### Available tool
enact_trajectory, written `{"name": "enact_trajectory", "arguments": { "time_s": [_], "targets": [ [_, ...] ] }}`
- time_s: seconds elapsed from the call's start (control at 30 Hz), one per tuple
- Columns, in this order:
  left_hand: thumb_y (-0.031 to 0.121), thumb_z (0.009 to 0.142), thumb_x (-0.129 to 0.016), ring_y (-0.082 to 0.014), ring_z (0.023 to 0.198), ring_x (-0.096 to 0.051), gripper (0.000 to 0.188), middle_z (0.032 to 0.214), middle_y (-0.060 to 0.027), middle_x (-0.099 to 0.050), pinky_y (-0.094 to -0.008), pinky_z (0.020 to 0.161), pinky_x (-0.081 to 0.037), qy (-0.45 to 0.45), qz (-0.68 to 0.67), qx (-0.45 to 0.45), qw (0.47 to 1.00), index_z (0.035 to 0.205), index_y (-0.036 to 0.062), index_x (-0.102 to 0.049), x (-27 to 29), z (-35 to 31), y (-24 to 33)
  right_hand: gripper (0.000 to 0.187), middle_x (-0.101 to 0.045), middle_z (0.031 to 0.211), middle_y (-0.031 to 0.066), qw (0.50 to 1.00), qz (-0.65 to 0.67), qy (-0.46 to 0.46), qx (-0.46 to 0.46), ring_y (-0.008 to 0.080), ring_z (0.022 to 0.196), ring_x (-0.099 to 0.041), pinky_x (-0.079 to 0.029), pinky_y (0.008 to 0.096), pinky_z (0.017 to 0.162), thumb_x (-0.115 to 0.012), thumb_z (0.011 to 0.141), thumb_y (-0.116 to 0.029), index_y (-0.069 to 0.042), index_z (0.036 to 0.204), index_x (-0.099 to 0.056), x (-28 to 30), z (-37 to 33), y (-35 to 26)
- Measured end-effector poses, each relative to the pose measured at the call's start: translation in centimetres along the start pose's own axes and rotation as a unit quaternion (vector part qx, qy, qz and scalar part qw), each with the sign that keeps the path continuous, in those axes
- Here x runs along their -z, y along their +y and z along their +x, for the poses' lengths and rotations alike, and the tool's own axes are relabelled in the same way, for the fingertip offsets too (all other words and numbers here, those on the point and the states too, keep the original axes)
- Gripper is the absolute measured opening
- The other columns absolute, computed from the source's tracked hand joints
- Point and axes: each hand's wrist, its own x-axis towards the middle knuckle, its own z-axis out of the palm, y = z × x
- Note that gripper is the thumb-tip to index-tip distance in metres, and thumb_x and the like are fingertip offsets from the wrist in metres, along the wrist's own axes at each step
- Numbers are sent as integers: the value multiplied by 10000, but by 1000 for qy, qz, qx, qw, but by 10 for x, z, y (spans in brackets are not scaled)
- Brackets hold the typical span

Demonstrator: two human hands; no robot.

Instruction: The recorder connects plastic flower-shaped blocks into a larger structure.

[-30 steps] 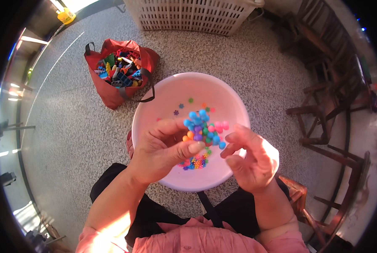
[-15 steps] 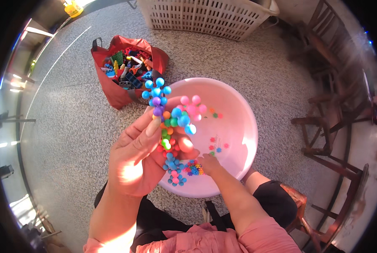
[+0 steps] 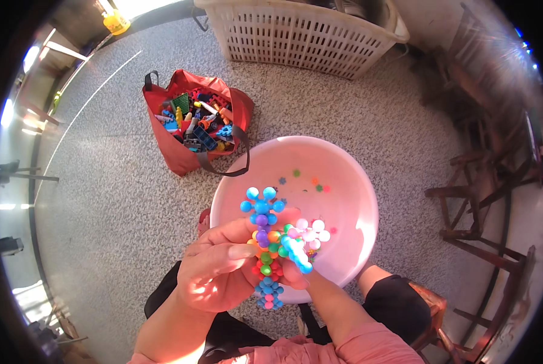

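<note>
My left hand [image 3: 223, 273] is closed on a chain of knobbed plastic connector pieces [image 3: 262, 236], holding it up over the near side of a pink tub [image 3: 368, 200]. The chain runs from a blue piece at the top through purple, orange, green and red to blue and pink at the bottom. A side branch of green, blue and pale pink pieces sticks out to the right. My right forearm [image 3: 338, 309] reaches up behind this branch. Its fingers are mostly hidden there, so their grip does not show. Small loose pieces [image 3: 319, 188] lie scattered in the tub.
Beyond the tub at the left stands a red bag [image 3: 168, 145] full of mixed toys, its dark strap touching the tub's rim. A white slotted basket [image 3: 295, 42] is at the back. Wooden chairs [image 3: 465, 194] line the right side.
My left hand has lowered the chain and brought it right, toward my body. My right hand, earlier reaching among loose pieces in the tub, is now behind the chain. The view has shifted.
</note>
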Motion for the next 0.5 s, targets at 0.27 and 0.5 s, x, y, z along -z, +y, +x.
{"name": "enact_trajectory", "arguments": {
  "time_s": [0.27,0.5],
  "targets": [
    [13,790,-449,-332,1044,-510,444,1181,-227,-460,-428,831,-454,-114,-39,24,992,1214,-94,-373,-10,-2,-6,185,-564,868,114,746,641,-175,44,215,838,-590,-526,338,644,-554,818,-135,-49,977,-517,148,-44,6],
    [93,765,-535,-387,869,-581,491,1000,-267,-551,-485,710,-488,-77,87,16,993,1193,-97,-388,-14,-6,-11,140,-520,719,67,514,844,-61,141,144,533,-530,-450,238,455,-528,800,-30,-44,931,-481,271,-133,-1]
  ]
}}
